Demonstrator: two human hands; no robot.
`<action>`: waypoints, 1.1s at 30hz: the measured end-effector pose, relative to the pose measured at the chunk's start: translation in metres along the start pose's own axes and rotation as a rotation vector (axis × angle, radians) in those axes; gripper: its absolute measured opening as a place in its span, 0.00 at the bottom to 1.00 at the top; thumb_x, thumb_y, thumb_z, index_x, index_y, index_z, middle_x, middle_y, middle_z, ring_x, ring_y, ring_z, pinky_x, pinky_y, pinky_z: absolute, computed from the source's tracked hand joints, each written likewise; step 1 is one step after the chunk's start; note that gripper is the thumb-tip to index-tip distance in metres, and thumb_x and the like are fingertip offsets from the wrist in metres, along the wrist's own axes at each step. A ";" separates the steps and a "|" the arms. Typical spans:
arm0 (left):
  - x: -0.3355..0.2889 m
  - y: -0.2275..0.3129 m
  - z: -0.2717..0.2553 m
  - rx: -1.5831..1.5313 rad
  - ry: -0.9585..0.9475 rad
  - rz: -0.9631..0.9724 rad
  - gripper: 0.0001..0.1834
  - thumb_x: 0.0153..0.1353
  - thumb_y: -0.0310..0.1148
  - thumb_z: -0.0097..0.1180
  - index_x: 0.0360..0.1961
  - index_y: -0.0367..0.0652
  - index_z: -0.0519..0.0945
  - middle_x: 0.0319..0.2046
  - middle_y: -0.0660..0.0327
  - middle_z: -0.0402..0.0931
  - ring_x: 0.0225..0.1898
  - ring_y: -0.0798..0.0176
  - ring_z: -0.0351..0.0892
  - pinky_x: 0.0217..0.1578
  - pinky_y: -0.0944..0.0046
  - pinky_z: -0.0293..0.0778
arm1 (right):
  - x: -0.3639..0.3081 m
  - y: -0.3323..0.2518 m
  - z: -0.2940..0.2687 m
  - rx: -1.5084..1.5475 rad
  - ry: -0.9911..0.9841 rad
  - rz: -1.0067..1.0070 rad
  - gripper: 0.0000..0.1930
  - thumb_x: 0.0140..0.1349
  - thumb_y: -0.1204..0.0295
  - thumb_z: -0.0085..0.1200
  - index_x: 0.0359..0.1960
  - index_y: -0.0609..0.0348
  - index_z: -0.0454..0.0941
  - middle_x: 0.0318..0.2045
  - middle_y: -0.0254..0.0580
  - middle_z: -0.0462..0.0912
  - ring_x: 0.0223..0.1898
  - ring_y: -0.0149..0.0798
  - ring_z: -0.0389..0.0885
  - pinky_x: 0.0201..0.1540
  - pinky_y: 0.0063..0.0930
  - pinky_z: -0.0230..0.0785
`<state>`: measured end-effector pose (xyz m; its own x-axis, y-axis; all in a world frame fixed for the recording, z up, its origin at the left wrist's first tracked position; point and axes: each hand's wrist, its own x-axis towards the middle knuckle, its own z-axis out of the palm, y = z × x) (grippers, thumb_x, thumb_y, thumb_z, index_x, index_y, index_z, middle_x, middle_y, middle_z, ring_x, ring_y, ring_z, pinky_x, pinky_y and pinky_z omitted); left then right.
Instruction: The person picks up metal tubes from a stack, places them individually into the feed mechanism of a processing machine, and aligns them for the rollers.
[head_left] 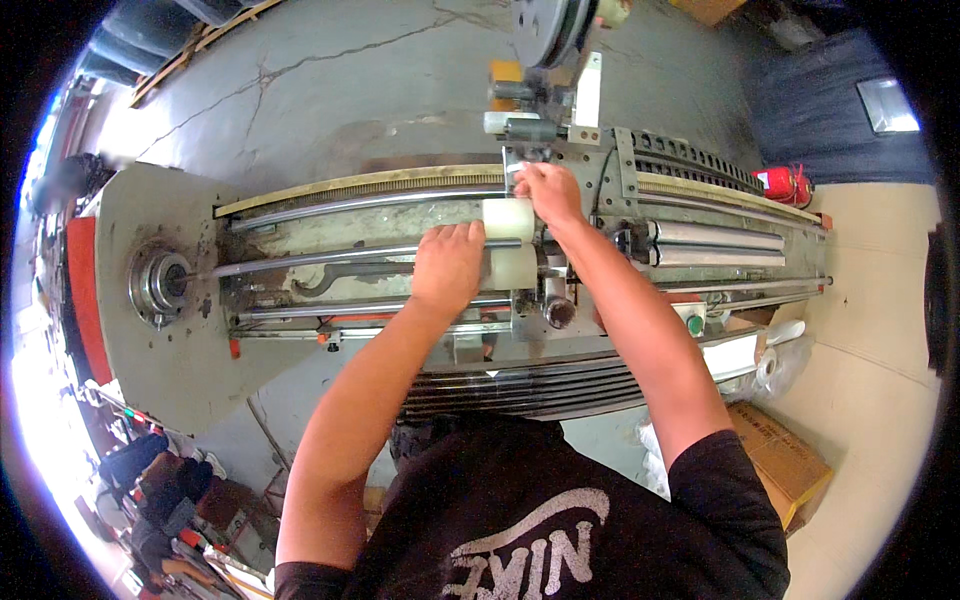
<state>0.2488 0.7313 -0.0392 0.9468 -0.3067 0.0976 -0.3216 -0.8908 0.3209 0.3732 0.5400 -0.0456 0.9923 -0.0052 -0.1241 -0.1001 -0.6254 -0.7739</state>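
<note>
My left hand (447, 265) lies over a long steel rod (320, 261), its fingers bent round it. Close beside its fingertips sit two white plastic rollers (508, 218), one above and one below the rod's line. My right hand (550, 192) is at the far side of the machine's carriage (580, 168), just beyond the upper roller. Thumb and fingers there are pinched together near the metal plate. Whatever they hold is too small to make out. At its left end the rod meets a round chuck (160, 283) on a grey housing (128, 215).
Guide rails (370, 202) run the machine's length. A wheel-like part (548, 30) stands above the carriage. Silver rollers (715, 243) and a green button (695, 325) are to the right. A red fire extinguisher (784, 184) stands beyond, and a cardboard box (780, 460) sits at lower right.
</note>
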 end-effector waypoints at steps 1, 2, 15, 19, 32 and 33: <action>0.000 0.001 0.001 0.001 -0.018 -0.007 0.21 0.52 0.31 0.65 0.48 0.42 0.74 0.41 0.56 0.82 0.48 0.53 0.83 0.53 0.54 0.75 | -0.004 0.001 -0.004 0.055 0.060 0.000 0.21 0.70 0.55 0.51 0.34 0.60 0.88 0.22 0.39 0.86 0.24 0.35 0.83 0.34 0.35 0.73; 0.001 0.002 0.001 0.005 -0.035 -0.015 0.21 0.53 0.30 0.63 0.48 0.41 0.74 0.41 0.57 0.82 0.49 0.53 0.82 0.53 0.54 0.75 | -0.008 0.001 -0.008 0.158 0.081 0.030 0.20 0.71 0.56 0.52 0.34 0.60 0.87 0.23 0.37 0.85 0.25 0.32 0.81 0.33 0.32 0.72; -0.009 0.012 0.005 0.073 0.275 0.053 0.24 0.60 0.30 0.54 0.57 0.34 0.74 0.46 0.55 0.78 0.53 0.55 0.77 0.61 0.57 0.68 | -0.195 -0.015 -0.040 0.646 -0.190 0.265 0.16 0.75 0.61 0.53 0.39 0.62 0.84 0.23 0.27 0.76 0.26 0.23 0.69 0.30 0.21 0.60; -0.009 0.009 0.008 0.010 0.230 0.029 0.24 0.57 0.27 0.55 0.57 0.35 0.73 0.46 0.52 0.78 0.54 0.50 0.78 0.60 0.53 0.70 | -0.263 -0.004 -0.027 0.666 -0.285 0.351 0.17 0.75 0.60 0.52 0.42 0.63 0.84 0.25 0.28 0.77 0.28 0.23 0.71 0.32 0.20 0.62; -0.013 0.015 0.006 0.088 0.144 -0.006 0.29 0.54 0.32 0.60 0.59 0.37 0.73 0.49 0.56 0.77 0.58 0.56 0.75 0.67 0.56 0.63 | -0.363 0.089 -0.023 0.266 -0.290 0.356 0.17 0.73 0.61 0.55 0.37 0.63 0.85 0.27 0.32 0.81 0.29 0.26 0.77 0.35 0.24 0.71; -0.012 0.015 0.007 0.085 0.145 -0.004 0.30 0.54 0.32 0.60 0.59 0.37 0.72 0.49 0.55 0.76 0.58 0.55 0.74 0.68 0.56 0.63 | -0.367 0.097 -0.024 0.150 -0.341 0.372 0.16 0.71 0.60 0.57 0.36 0.62 0.85 0.27 0.37 0.85 0.28 0.35 0.82 0.35 0.30 0.75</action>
<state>0.2325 0.7194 -0.0418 0.9380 -0.2566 0.2331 -0.3114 -0.9191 0.2413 0.0011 0.4625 -0.0597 0.8099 0.0641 -0.5830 -0.4752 -0.5111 -0.7162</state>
